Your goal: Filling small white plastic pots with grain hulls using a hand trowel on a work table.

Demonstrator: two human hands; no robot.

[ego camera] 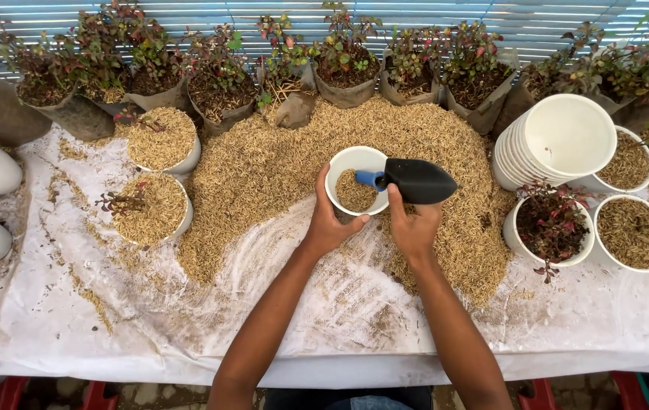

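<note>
My left hand (330, 222) grips the near rim of a white plastic pot (339, 165) that sits on a heap of rice husk (263, 163). The pot holds a little husk at its bottom. My right hand (414, 226) holds a black hand scoop (419, 181) with a blue handle, lying sideways just right of the pot, its handle end over the pot's rim.
Two husk-filled white pots with small plants (161, 139) (150, 207) stand at left. A stack of empty white pots (560, 140) lies tipped at right, beside a potted red-leaf plant (551, 225) and two husk-filled pots (633, 231). Bagged seedlings (347, 68) line the back. White sheet (324, 304) covers the table.
</note>
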